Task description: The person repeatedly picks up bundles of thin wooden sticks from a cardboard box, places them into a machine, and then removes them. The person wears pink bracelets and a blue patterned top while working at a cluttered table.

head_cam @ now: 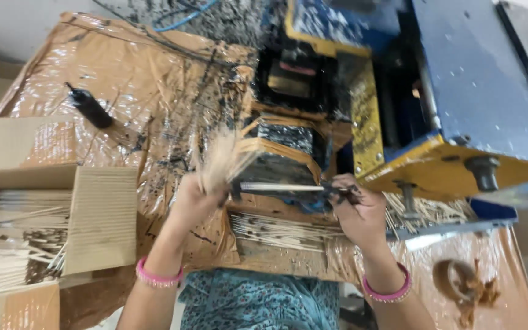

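My left hand (194, 198) grips a fanned bunch of thin pale sticks (221, 160), their tips blurred and pointing up. My right hand (355, 208) pinches the end of a single thin stick (282, 187) that lies level between both hands, in front of the dark soot-stained feed part (285, 150) of a blue and yellow machine (453, 98). Both wrists wear pink bangles. Below the hands, a row of loose sticks (282, 231) lies on the brown plastic-covered table (129, 73).
A cardboard box (102, 217) with several stacked sticks stands at the left. A black bottle-like object (90, 108) lies on the plastic sheet. A roll of brown tape (456, 281) sits at the lower right. More sticks (429, 211) lie under the machine's edge.
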